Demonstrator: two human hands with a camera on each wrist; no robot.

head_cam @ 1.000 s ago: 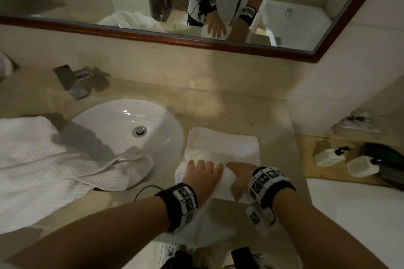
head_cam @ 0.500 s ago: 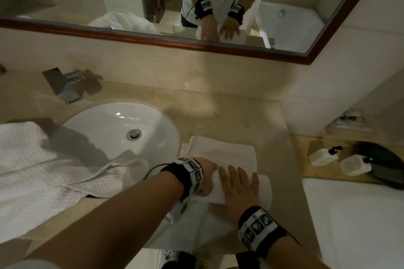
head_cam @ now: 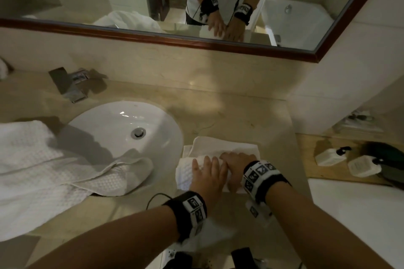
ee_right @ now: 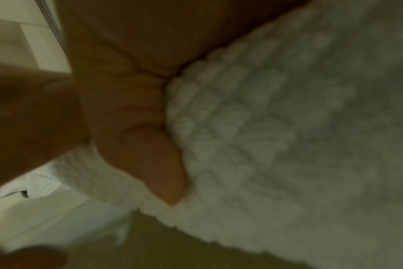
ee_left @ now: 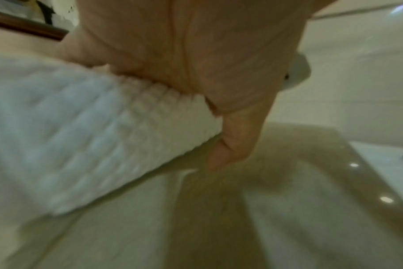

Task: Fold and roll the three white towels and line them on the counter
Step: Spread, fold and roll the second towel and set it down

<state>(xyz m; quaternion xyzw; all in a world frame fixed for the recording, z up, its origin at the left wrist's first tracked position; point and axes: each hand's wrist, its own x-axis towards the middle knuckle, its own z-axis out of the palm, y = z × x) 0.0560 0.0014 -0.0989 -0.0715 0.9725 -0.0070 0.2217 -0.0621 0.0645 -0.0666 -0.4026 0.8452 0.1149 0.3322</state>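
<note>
I see left hand [head_cam: 207,176] flat, fingers straight, pressing waffle-weave towel roll [head_cam: 185,172]; right hand [head_cam: 237,159] at its 3 o'clock, fingers curled over roll; beige stone counter [head_cam: 229,116]

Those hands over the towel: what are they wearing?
Both forearms are bare, no sleeves. Behind the left hand and the right hand, each wrist carries a black band set with white squares printed in black patterns. A thin dark cable loops by the left band.
</note>
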